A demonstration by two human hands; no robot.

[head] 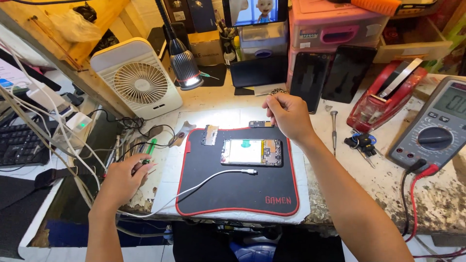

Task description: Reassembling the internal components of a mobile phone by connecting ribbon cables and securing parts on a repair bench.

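Observation:
An opened phone (251, 152) lies face down on a black mat with a red border (238, 191), its inner parts bare under the lamp light. My right hand (287, 115) hovers just beyond the mat's far edge, fingers pinched together over a small circuit part (259, 124). My left hand (124, 180) rests at the table's left edge, closed around a thin tool among several green-handled tools (148, 148). A white cable (213, 179) ends on the mat below the phone. A small metal piece (210, 135) lies on the mat's far left corner.
A desk lamp (184, 63) and a white fan (137, 80) stand at the back left. Two dark phones (330, 73) lean at the back. A red tape dispenser (386, 97), a multimeter (434, 126), a screwdriver (334, 131) and keys (360, 143) lie to the right. A keyboard (19, 145) sits far left.

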